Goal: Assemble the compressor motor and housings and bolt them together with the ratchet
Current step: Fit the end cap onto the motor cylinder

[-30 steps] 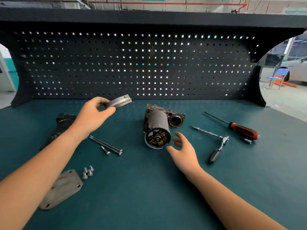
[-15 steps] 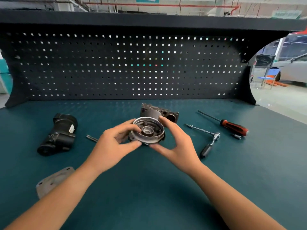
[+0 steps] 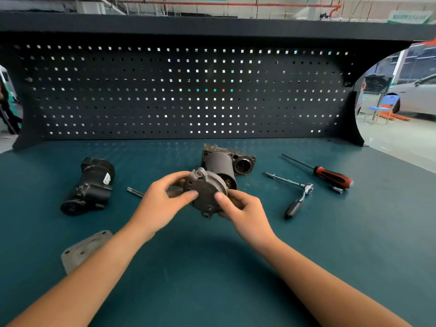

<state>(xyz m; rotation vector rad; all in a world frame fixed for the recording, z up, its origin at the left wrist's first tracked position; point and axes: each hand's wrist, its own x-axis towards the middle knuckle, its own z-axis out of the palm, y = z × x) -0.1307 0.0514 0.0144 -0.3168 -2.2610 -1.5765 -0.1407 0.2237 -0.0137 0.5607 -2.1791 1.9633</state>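
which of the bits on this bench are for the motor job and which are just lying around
For the job: end cap, held by left hand and right hand; motor body; black housing; long bolts; cover plate; ratchet.
Probably just lying about: screwdriver; loose socket.

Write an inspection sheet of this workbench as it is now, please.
Surface: teal bench top.
Job's things: end cap held at the near end of the motor body, seating unclear; black unit and grey plate at left; long bolts partly hidden; ratchet at right.
Clutter: red-handled screwdriver, small socket beside it.
Grippers: left hand and right hand both grip the end cap.
Cables: nothing seen.
Surroundings: pegboard behind; car and blue chair beyond, right.
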